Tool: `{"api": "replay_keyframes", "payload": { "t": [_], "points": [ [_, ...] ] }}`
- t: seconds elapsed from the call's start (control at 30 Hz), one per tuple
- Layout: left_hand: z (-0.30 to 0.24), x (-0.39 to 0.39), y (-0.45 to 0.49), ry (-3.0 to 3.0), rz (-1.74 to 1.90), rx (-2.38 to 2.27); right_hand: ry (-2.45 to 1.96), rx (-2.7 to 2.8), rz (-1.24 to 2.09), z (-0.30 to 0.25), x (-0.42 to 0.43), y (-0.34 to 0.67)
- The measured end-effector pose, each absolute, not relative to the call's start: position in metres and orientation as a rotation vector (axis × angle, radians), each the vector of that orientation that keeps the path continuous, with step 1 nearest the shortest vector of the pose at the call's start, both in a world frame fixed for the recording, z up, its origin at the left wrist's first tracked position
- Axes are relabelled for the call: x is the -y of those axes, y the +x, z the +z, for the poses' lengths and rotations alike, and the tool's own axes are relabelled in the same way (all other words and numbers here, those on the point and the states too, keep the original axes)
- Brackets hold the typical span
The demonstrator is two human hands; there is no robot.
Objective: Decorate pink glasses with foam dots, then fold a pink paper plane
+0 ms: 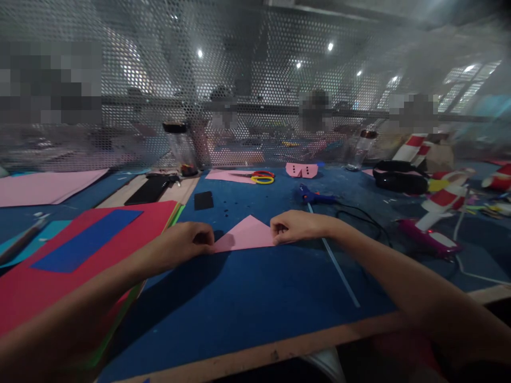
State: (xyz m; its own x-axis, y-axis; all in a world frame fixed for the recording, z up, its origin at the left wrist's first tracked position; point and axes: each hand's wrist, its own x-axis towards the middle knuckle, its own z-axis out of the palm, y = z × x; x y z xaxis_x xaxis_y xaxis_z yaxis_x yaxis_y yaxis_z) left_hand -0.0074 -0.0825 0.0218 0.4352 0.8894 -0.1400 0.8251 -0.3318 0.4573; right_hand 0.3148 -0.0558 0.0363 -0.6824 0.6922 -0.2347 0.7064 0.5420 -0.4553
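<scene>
A triangle of pink paper (248,234) lies on the blue table between my two hands, its point facing away from me. My left hand (191,239) pinches the triangle's left corner, fingers curled together. At the opposite corner, my right hand (293,226) is closed on the paper in the same way. Just beyond the left hand is a small black square (204,200) with several tiny black bits near it. A blue glue gun (313,196) rests past my right hand, and its pale glue stick (339,271) runs under that forearm.
Scissors (262,177) lie on pink paper farther back, beside a pink cut-out (302,170). Red sheets (157,218) with a blue strip (90,239) cover the left side. A jar (181,151), a black phone (147,190), headphones (401,181) and a magenta tool (431,236) surround the work area.
</scene>
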Motion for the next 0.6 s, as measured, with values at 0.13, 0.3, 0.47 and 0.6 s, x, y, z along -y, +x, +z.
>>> {"api": "replay_keyframes", "payload": {
  "t": [0.13,0.3,0.47,0.6],
  "points": [
    [0.025,0.085,-0.008,2.252,0.168,-1.461,1.215,-2.734,-0.855,0.037,0.055,0.315],
    [0.026,0.089,-0.007,2.314,0.188,-1.496,1.215,-2.729,-0.861,0.039,0.056,0.314],
    [0.024,0.095,-0.007,2.481,0.236,-1.395,1.217,-2.742,-0.887,0.037,0.056,0.314],
    [0.019,0.099,-0.005,2.559,0.258,-1.369,1.216,-2.738,-0.899,0.037,0.055,0.315]
  ]
}}
